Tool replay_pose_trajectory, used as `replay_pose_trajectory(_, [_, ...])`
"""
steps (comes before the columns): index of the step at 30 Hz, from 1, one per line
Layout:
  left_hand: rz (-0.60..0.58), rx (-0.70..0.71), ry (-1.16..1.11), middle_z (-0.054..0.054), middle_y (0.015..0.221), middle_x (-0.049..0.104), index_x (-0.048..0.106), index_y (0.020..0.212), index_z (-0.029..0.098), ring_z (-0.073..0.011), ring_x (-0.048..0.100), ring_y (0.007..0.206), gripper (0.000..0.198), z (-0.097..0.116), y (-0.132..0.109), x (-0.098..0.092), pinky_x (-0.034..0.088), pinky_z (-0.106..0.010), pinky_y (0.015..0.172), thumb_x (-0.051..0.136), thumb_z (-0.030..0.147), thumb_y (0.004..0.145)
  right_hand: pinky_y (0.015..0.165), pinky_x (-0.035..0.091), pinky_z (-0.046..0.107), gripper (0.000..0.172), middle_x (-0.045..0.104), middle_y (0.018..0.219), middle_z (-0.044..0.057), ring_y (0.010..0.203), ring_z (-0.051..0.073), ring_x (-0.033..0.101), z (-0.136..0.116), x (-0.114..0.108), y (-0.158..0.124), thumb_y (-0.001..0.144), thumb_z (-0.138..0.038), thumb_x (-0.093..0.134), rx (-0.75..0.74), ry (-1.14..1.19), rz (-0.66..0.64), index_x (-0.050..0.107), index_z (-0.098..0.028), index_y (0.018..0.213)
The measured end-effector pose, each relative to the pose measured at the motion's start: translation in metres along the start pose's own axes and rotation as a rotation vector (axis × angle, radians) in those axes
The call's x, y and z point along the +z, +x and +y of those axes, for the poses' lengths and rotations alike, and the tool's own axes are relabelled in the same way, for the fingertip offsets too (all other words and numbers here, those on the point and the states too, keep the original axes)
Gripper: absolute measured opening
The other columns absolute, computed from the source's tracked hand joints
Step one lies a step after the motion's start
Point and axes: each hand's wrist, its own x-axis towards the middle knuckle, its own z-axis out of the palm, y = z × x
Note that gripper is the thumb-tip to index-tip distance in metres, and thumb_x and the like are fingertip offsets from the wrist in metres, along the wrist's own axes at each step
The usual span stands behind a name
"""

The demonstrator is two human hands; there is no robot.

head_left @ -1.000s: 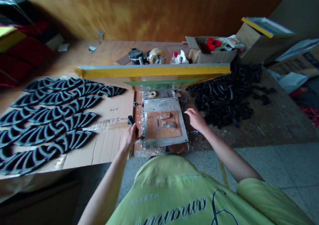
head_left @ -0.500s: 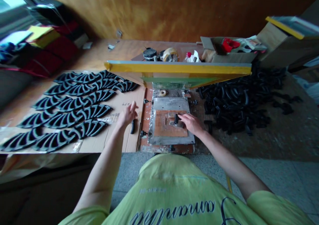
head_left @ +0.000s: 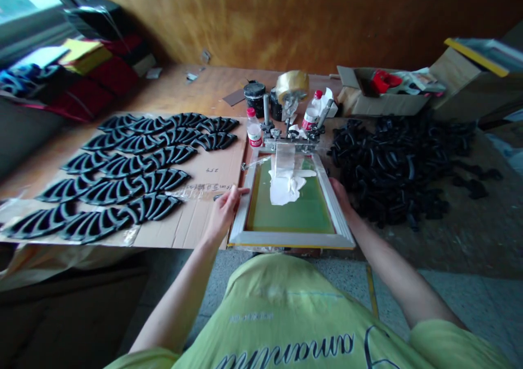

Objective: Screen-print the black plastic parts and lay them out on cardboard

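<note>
A screen-printing frame with grey metal sides and a green mesh lies low, nearly flat, over the printing base. White ink is pooled on the mesh, and a pale squeegee blade stands at its far end. My left hand is closed at the left side of this frame, its index finger against the metal. At the opposite side my right hand grips the edge, its fingers partly hidden. The base and whatever lies on it are covered by the frame.
Rows of curved black pieces lie on cardboard at the left. A heap of black pieces is at the right. Behind the frame stand red-capped bottles, a black ink tub and a tape roll.
The raised screen frame has swung down over the base. My right hand has left the small black piece on the base and moved to the frame's right side; my left hand has moved to its left side.
</note>
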Motion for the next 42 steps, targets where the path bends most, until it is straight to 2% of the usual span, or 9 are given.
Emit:
replay_pose_trajectory(4, [-0.04,-0.127,0.043,0.0,0.072,0.064,0.054,0.142,0.019,-0.0139,0.056,0.06,0.074,-0.066,0.0,0.002,0.042,-0.023,0.055,0.069,0.053,0.078,0.085,0.052,0.033,0.042,0.061,0.119,0.012,0.096,0.021,0.062,-0.016,-0.012,0.038,0.089,-0.024,0.064,0.054,-0.069,0.111,0.061,-0.014,0.129])
replay_pose_trajectory(6, [-0.015,-0.12,0.123,0.0,0.072,0.065,0.051,0.144,0.02,-0.0144,0.057,0.061,0.074,-0.087,0.006,0.005,0.043,-0.024,0.058,0.068,0.051,0.079,0.091,0.05,0.038,0.058,0.057,0.129,0.014,0.108,0.026,0.059,-0.043,-0.004,0.057,0.079,-0.025,0.077,-0.042,-0.126,0.029,0.058,-0.018,0.133])
replay_pose_trajectory(9, [-0.006,-0.087,0.274,-0.001,0.075,0.067,0.055,0.141,0.019,-0.0148,0.058,0.064,0.065,-0.103,0.015,0.005,0.043,-0.024,0.061,0.061,0.051,0.084,0.088,0.047,0.038,0.033,0.066,0.111,0.013,0.105,0.028,0.058,-0.075,0.011,0.068,0.081,-0.022,0.074,-0.138,-0.199,-0.196,0.067,-0.017,0.113])
replay_pose_trajectory(16, [-0.033,-0.091,0.327,-0.005,0.086,0.072,0.059,0.135,0.019,-0.0194,0.065,0.075,0.06,-0.108,0.017,0.001,0.047,-0.028,0.069,0.058,0.054,0.087,0.07,0.037,0.032,0.02,0.069,0.085,0.007,0.087,0.021,0.058,-0.081,0.011,0.007,0.094,-0.017,0.053,-0.336,-0.241,-0.447,0.072,-0.02,0.087])
replay_pose_trajectory(20, [-0.008,-0.091,0.296,-0.004,0.082,0.072,0.063,0.131,0.019,-0.0196,0.065,0.075,0.057,-0.106,0.015,0.004,0.047,-0.027,0.069,0.058,0.055,0.087,0.071,0.035,0.035,0.027,0.068,0.093,0.009,0.093,0.022,0.055,-0.094,-0.004,-0.011,0.099,-0.023,0.048,-0.39,-0.314,-0.35,0.071,-0.019,0.085])
replay_pose_trajectory(25, [0.0,-0.108,0.251,-0.005,0.085,0.072,0.063,0.129,0.019,-0.0187,0.064,0.073,0.056,-0.107,0.015,0.005,0.047,-0.027,0.068,0.058,0.054,0.086,0.075,0.038,0.035,0.025,0.066,0.094,0.008,0.09,0.022,0.054,-0.108,-0.014,-0.013,0.099,-0.022,0.046,-0.262,-0.273,-0.189,0.068,-0.022,0.088])
replay_pose_trajectory(32, [0.016,-0.14,0.149,-0.004,0.079,0.071,0.066,0.123,0.019,-0.0184,0.064,0.069,0.052,-0.108,0.014,0.006,0.048,-0.026,0.063,0.065,0.051,0.082,0.068,0.04,0.035,0.05,0.065,0.098,0.014,0.089,0.028,0.057,-0.128,0.026,-0.046,0.089,-0.063,0.056,-0.105,-0.33,-0.325,0.062,-0.021,0.116])
replay_pose_trajectory(36, [0.028,-0.155,0.126,-0.003,0.076,0.071,0.067,0.12,0.019,-0.0198,0.065,0.07,0.049,-0.106,0.013,0.008,0.049,-0.027,0.063,0.067,0.048,0.081,0.066,0.042,0.035,0.053,0.065,0.101,0.018,0.084,0.027,0.06,-0.144,0.042,-0.051,0.092,-0.062,0.052,0.01,-0.426,-0.431,0.057,-0.02,0.125])
replay_pose_trajectory(42, [0.03,-0.138,0.181,-0.004,0.079,0.073,0.067,0.121,0.017,-0.0208,0.068,0.076,0.049,-0.105,0.014,0.008,0.051,-0.028,0.069,0.064,0.047,0.083,0.074,0.046,0.035,0.043,0.065,0.105,0.015,0.091,0.027,0.065,-0.162,0.011,-0.028,0.095,-0.049,0.047,0.173,-0.43,-0.51,0.058,-0.019,0.125])
